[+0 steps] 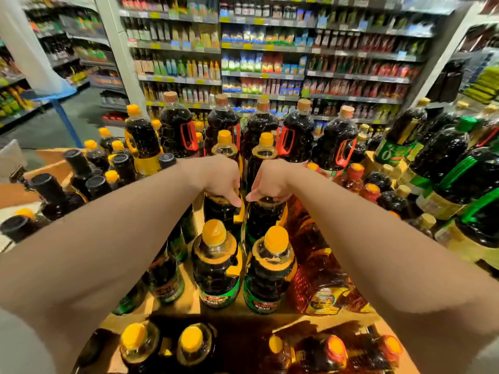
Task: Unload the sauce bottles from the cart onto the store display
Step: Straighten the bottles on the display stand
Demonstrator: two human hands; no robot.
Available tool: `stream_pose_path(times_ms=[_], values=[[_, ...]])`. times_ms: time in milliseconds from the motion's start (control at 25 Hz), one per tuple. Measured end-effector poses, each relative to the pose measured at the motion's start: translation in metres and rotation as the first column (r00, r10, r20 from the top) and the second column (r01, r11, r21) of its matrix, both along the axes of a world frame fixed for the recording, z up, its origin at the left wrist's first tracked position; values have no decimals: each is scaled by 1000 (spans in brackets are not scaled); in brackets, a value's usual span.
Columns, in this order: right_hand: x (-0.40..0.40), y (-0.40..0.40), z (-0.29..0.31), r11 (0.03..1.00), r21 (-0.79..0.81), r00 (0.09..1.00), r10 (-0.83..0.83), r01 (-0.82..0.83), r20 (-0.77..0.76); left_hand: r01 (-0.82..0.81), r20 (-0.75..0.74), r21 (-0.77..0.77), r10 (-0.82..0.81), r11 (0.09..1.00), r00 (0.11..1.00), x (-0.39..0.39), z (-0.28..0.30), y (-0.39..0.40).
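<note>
Both my arms reach forward over a display (194, 295) packed with dark sauce bottles. My left hand (220, 178) grips the top of one dark bottle with a yellow handle (220, 211). Right beside it, my right hand (270, 182) grips the top of a matching bottle (263, 220). Their caps are hidden under my fingers. In front of them stand two more yellow-capped bottles, one (216, 263) on the left and one (270, 271) on the right. Below, near the frame's bottom, several yellow-capped bottles (191, 342) sit in what looks like a cardboard box.
Tall dark bottles with red handles (178, 128) line the back of the display. Green-handled bottles (459, 168) crowd the right, black-capped ones (51, 193) the left, an amber bottle (318, 268) the right front. Stocked store shelves (264, 74) rise behind, and an aisle floor (81, 114) opens far left.
</note>
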State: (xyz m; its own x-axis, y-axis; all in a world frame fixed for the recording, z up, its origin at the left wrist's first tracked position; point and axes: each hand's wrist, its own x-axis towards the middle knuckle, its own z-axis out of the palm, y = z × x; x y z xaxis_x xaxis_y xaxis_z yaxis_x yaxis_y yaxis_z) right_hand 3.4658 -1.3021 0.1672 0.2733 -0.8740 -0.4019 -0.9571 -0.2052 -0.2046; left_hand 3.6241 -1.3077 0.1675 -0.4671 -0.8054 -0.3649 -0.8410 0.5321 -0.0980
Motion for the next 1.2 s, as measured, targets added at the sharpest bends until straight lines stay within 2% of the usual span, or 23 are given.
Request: stream_pose_path(times_ms=[320, 480, 600, 680, 720, 760, 840, 880, 920, 1040, 1200], values=[[-3, 17, -2, 998, -15, 997, 65, -65, -30, -6, -21, 6, 7, 1000, 1000, -1, 4, 25], [-5, 21, 3, 987, -36, 983, 155, -159, -98, -71, -32, 50, 73, 996, 997, -1, 5, 26], [-7, 13, 6, 992, 58, 993, 115, -114, -19, -81, 77, 47, 77, 996, 994, -12, 3, 25], [-12, 3, 13, 988, 125, 994, 79, -88, 69, -175, 104, 114, 163, 978, 981, -19, 15, 21], [-15, -6, 17, 995, 54, 990, 79, -86, 113, -208, 95, 114, 197, 972, 976, -20, 22, 12], [-19, -20, 21, 994, -93, 986, 62, -49, 152, -228, 44, 69, 226, 971, 973, -20, 32, 0], [-25, -51, 30, 896, -434, 978, 0, 93, 210, -279, -108, -151, 264, 948, 958, -13, 45, -34], [-27, -65, 32, 845, -519, 977, -14, 126, 215, -323, -145, -222, 296, 920, 944, -9, 47, -51], [-27, -78, 33, 840, -532, 983, -11, 107, 181, -348, -132, -241, 325, 906, 937, -8, 45, -66], [-22, -102, 19, 918, -396, 999, 27, -38, -35, -327, -46, -139, 324, 935, 945, -4, 19, -103], [-18, -134, -8, 961, -274, 996, -8, 32, 88, -281, -148, -162, 259, 946, 955, 3, -10, -142]])
